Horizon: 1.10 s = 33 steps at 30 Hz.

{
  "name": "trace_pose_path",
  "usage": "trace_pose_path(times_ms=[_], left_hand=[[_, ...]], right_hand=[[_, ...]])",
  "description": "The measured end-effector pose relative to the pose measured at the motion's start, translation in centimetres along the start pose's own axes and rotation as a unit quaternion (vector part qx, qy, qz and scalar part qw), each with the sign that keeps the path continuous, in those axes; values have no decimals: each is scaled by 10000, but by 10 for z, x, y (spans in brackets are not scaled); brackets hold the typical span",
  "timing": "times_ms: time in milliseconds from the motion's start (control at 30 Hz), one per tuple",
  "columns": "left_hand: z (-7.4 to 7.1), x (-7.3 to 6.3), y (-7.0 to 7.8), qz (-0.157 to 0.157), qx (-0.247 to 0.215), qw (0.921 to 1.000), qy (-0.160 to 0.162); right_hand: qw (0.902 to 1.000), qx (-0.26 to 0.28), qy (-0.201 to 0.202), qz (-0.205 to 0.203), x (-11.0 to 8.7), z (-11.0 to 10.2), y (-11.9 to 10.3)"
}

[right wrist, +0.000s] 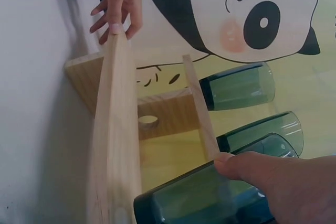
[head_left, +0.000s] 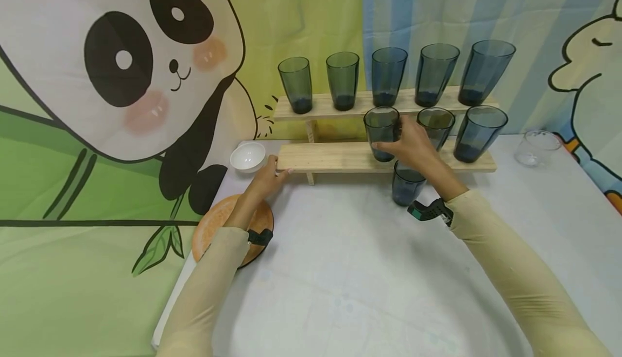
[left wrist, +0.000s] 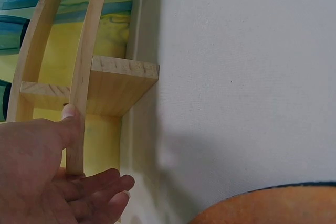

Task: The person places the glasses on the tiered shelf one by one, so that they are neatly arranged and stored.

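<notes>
My right hand [head_left: 412, 143] grips a blue-grey drinking glass [head_left: 381, 130] over the lower board of a two-tier wooden rack [head_left: 323, 157]. Thumb and fingers wrap its sides; its base is close to the board in the right wrist view. At the rack's left end, my left hand [head_left: 269, 177] holds the lower board, thumb [left wrist: 69, 112] against its edge. Two matching glasses, one partly behind my right hand [head_left: 439, 122] and one farther right [head_left: 478, 135], stand on that board. Another glass [head_left: 407, 187] stands on the table, its top overlapped by the board.
Several similar glasses [head_left: 343, 79] line the upper board. A white bowl [head_left: 248, 157] sits left of the rack, with an orange round plate [head_left: 218, 222] partly under my left forearm. A clear glass cup [head_left: 534, 149] stands at the right on the white table [head_left: 340, 281].
</notes>
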<state>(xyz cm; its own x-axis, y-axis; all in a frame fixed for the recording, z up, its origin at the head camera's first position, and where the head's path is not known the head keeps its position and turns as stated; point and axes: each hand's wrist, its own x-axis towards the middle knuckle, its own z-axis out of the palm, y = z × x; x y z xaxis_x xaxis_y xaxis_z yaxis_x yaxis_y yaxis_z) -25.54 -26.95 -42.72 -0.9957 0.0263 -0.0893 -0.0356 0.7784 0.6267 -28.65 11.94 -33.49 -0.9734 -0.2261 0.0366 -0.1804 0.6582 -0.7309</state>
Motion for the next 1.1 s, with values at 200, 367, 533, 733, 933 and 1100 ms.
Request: trace_pose_path(times_ms=[200, 367, 533, 733, 933, 1100], left_hand=[[0, 0, -1, 5, 51, 10000, 10], [-1, -1, -1, -28, 60, 10000, -2], [-2, -1, -1, -12, 46, 10000, 14], [-1, -2, -2, -5, -10, 10000, -21], [1, -1, 0, 29, 82, 10000, 2], [1, -1, 2, 73, 81, 9999, 47]], right_hand=[[9998, -124, -182, -25, 6, 2, 1], [9996, -98, -279, 28, 10, 3, 5], [9991, -83, -288, 296, 11, 4, 5], [9976, 46, -283, 626, 9, 9, 2], [9983, 75, -172, 561, 5, 9, 1], [9975, -186, -356, 584, -4, 5, 0]])
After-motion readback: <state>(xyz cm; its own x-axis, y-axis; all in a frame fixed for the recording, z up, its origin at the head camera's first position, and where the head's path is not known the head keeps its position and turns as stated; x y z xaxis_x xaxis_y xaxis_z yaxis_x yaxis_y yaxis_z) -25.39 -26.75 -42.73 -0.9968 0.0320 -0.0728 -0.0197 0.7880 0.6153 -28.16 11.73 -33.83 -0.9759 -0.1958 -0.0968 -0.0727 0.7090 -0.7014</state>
